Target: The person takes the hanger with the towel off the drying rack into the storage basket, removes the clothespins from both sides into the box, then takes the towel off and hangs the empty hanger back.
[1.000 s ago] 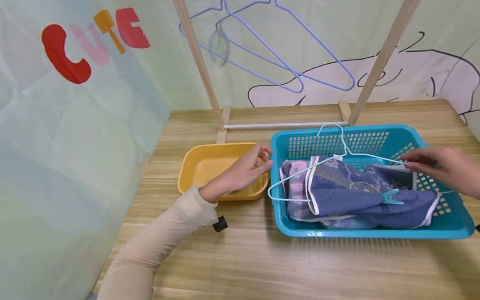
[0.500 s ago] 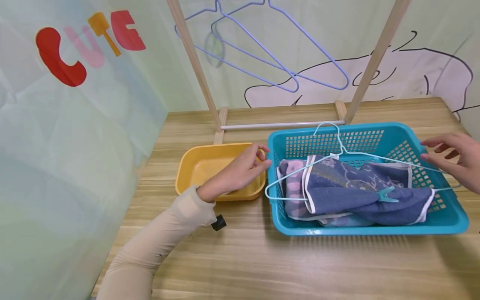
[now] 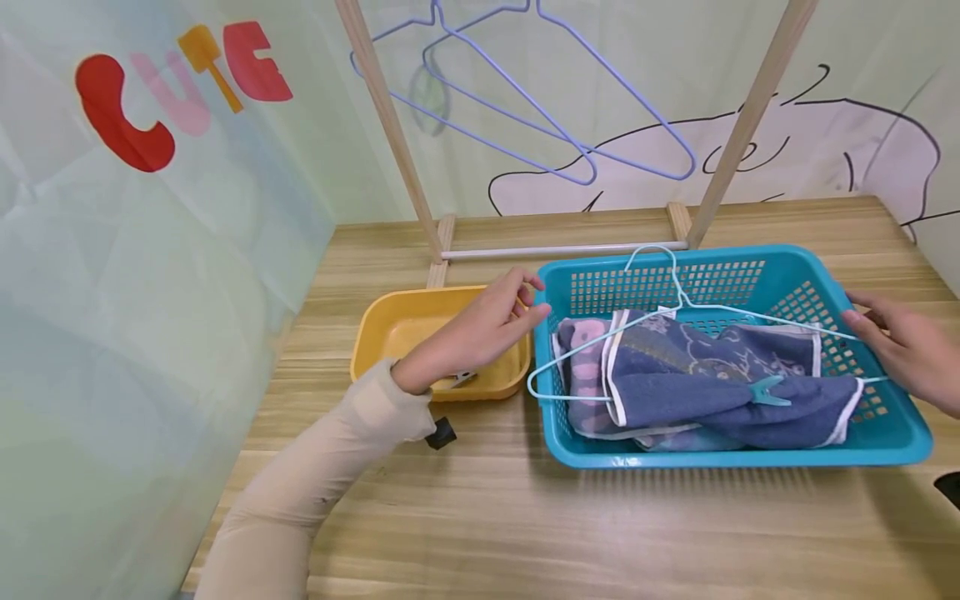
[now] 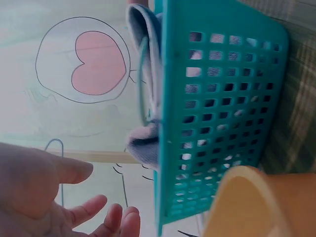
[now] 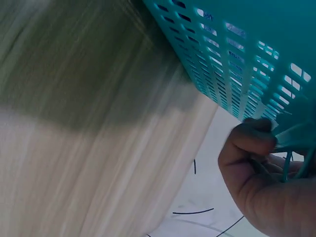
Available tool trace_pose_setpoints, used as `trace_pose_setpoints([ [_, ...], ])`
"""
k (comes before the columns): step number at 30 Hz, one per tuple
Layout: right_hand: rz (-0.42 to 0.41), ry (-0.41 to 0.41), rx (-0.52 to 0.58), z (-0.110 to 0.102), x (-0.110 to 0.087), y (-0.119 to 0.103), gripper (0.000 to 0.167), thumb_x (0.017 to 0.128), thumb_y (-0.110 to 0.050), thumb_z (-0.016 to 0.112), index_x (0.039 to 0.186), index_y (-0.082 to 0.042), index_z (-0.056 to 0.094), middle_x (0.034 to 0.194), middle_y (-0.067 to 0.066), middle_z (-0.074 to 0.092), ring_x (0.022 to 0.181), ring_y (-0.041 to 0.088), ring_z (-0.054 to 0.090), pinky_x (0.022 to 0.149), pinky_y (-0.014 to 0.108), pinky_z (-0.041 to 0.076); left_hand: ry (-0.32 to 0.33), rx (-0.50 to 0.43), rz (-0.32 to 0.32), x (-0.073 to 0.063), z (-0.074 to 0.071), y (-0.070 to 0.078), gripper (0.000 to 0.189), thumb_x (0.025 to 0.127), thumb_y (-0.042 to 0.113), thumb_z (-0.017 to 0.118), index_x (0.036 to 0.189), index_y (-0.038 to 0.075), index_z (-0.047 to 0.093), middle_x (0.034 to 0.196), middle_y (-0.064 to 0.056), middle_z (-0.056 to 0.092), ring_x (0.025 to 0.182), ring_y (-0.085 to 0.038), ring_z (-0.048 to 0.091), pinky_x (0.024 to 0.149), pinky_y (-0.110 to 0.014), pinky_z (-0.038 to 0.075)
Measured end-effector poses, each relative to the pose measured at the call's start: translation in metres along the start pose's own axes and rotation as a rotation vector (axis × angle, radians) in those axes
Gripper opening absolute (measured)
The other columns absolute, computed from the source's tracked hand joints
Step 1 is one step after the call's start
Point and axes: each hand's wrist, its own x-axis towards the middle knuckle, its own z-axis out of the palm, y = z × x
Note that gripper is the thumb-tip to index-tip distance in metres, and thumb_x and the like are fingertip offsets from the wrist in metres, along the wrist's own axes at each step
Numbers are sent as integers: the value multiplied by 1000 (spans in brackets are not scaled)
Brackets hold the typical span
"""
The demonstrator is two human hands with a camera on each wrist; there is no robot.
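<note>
In the head view, a teal plastic basket (image 3: 720, 458) holds towels. On top lies a blue towel (image 3: 690, 404) with white edging, draped over a light-blue clothes hanger (image 3: 573, 358) and pinched by a teal clothespin (image 3: 769, 391). My right hand (image 3: 911, 350) grips the basket's right rim, fingers curled at the edge in the right wrist view; the hanger's right end is hidden behind it. My left hand (image 3: 491, 325) hovers over the yellow tub (image 3: 390, 333), fingers loosely bent beside the basket's left rim and holding nothing.
Behind the basket stands a wooden rack (image 3: 738, 137) with a white bottom bar (image 3: 562, 250). Purple hangers (image 3: 637, 79) hang there. A metal clip (image 3: 463, 377) shows inside the yellow tub. Printed fabric (image 3: 247, 183) walls the left and back.
My right hand has let go of the hanger's right arm, moved out, then come back in onto the basket's right rim. My left hand has shifted slightly up.
</note>
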Motion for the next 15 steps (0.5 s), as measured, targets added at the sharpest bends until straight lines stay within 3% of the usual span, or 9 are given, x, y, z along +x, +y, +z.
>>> trace_pose_setpoints([
  [2,17,9,3,2,-1,-1,47,109,-14,39,137,24,34,96,44,57,63,20,61,49,25,46,-2,3,16,2,-1,5,38,106,28,51,133,2,45,111,-8,51,100,-19,51,85,-30,47],
  [8,71,37,8,6,-3,-6,49,110,-16,37,135,26,33,102,49,55,72,51,65,47,33,52,-50,2,112,15,0,28,30,106,25,52,127,5,51,111,-4,55,100,-14,54,85,-24,48],
  [15,124,55,11,10,-2,-6,53,110,-21,35,137,25,33,105,49,53,79,56,63,53,49,55,-188,35,229,35,13,77,21,104,21,55,118,6,58,102,-1,61,91,-10,56,80,-18,46],
])
